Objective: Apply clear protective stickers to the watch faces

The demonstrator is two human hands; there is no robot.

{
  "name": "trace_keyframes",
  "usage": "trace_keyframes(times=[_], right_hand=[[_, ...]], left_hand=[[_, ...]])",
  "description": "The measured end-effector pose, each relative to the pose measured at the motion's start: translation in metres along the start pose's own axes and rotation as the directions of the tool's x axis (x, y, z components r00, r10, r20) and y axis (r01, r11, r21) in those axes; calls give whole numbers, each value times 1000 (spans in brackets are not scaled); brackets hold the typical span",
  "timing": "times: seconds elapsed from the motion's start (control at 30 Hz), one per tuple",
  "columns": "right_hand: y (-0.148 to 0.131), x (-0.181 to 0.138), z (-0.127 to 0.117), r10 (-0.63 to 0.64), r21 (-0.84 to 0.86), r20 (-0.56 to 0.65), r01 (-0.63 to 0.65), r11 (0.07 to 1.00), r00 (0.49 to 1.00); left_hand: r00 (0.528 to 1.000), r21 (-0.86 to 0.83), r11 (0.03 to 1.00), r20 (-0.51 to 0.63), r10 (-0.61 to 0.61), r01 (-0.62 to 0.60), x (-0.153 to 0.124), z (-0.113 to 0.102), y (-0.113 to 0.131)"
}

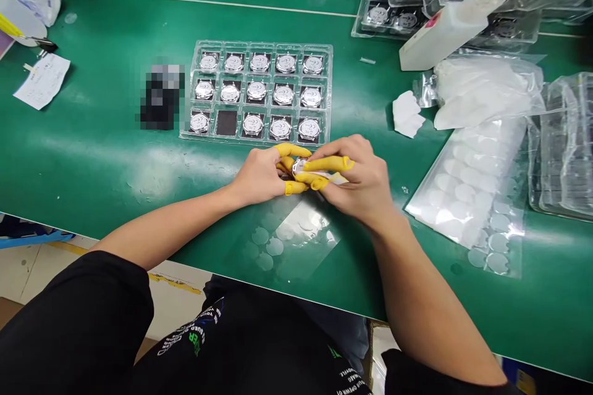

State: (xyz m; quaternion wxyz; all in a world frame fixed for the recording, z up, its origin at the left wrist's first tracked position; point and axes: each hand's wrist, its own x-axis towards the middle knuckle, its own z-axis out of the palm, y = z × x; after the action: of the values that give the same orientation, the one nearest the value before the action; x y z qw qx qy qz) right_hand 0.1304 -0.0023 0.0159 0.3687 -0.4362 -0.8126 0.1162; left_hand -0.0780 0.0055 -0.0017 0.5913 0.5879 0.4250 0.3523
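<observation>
My left hand [262,176] and my right hand [356,182] meet above the green mat, both with yellow finger cots on. Between them they pinch a small silver watch case [301,168], which my fingers mostly hide, along with a scrap of white film or paper. Just beyond my hands lies a clear plastic blister tray [256,92] holding several round silver watch cases in black-lined cells. One cell in its bottom row [227,122] shows no watch. A clear sheet of round film stickers [290,237] lies just below my hands.
A larger sheet of round stickers [477,197] lies to the right, near a white squeeze bottle [451,28], bagged white material [482,92] and stacked plastic trays [393,6]. A pixelated dark object [160,97] and a paper note [41,80] sit on the green mat [92,154] at left.
</observation>
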Motion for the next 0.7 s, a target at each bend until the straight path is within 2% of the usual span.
trace_keyframes(times=[0.13,0.3,0.4,0.57,0.7], right_hand=[[2,0,7,15,-84,-89,-22,996,996],[2,-2,15,-54,-84,-88,47,995,995],[1,-2,17,-35,-93,-165,20,995,986],[0,-2,19,-135,2,-141,137,991,981],[1,-2,21,-27,-39,-181,20,999,983]], left_hand=[[1000,-28,1000,-23,-8,8,1,0,-1],[1000,-3,1000,20,7,-7,0,0,-2],[1000,-8,1000,-13,1,-1,0,0,-2],[999,-7,1000,35,14,-14,0,0,-2],[1000,-70,998,-17,-12,11,0,1,-3]])
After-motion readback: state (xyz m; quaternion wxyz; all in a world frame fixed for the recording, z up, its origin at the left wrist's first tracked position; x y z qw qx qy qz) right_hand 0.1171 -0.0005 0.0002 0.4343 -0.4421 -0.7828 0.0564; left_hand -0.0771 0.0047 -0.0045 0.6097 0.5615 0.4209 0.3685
